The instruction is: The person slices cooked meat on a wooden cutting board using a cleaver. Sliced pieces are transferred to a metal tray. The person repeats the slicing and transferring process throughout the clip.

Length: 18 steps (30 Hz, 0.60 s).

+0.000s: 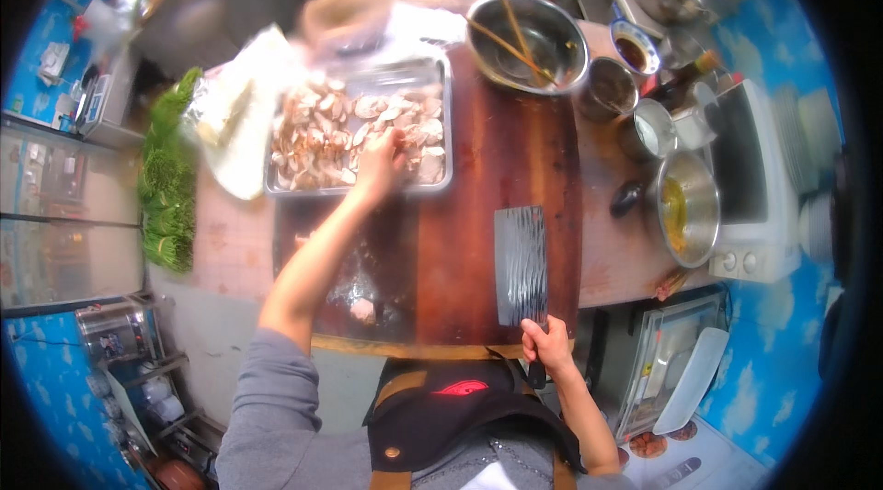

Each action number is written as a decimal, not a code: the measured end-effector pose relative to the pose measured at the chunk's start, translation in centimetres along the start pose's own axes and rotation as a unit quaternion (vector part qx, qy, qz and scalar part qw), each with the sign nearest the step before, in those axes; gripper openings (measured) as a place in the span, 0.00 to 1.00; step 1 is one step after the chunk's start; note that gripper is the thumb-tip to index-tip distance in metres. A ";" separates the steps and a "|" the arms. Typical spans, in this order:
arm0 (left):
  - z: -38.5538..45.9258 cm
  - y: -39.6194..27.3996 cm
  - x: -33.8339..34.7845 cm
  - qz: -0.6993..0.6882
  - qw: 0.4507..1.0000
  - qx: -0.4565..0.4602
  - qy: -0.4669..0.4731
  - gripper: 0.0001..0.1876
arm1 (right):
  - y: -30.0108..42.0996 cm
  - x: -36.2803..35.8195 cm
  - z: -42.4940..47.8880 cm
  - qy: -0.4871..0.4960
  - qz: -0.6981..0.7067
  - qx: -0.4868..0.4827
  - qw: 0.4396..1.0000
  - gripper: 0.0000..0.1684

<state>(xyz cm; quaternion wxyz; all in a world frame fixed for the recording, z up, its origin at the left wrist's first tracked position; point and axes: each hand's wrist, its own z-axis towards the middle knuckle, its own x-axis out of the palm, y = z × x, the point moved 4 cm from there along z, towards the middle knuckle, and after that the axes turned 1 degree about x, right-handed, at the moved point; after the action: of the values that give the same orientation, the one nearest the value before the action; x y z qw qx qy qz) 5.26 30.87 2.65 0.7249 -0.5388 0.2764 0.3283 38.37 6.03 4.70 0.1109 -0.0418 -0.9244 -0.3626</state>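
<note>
My right hand (pixel 550 346) grips the dark handle of a Chinese cleaver (pixel 521 266). Its broad, textured blade lies over the right part of a reddish-brown wooden cutting board (pixel 452 269), pointing away from me. My left hand (pixel 381 158) reaches into a shallow metal tray (pixel 448 124) at the board's far left. Its fingers are curled over pale slices (pixel 397 111), possibly mushroom; whether they hold a slice is hidden. Browner slices (pixel 310 135) fill the tray's left side. One small pale piece (pixel 362 311) sits on the board near its front edge.
A large steel bowl (pixel 479 66) with chopsticks stands at the far right of the board. Farther right are metal containers (pixel 648 129), a sauce bowl (pixel 635 47), a bowl of yellow contents (pixel 714 214) and a white microwave oven (pixel 766 249). Green vegetable bundles (pixel 165 180) line the left.
</note>
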 end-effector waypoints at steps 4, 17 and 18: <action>-0.6 -2.2 -1.2 -0.041 0.999 -0.001 -0.019 0.09 | -0.4 -1.2 -0.1 0.010 -0.019 -0.005 1.000 0.15; -10.6 -7.1 0.8 -0.146 0.970 -0.150 0.124 0.16 | 1.0 -3.0 1.3 0.019 -0.191 -0.027 0.981 0.15; -11.5 -7.2 1.0 -0.124 0.970 -0.144 0.152 0.13 | 1.0 -3.1 1.5 0.024 -0.206 -0.028 0.978 0.14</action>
<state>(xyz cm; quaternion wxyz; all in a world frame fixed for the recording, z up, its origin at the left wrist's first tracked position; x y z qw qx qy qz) 10.88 18.56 3.15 0.6239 -0.7114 0.2645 0.1863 41.25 7.81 3.61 0.0549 0.1552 -0.8996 -0.4044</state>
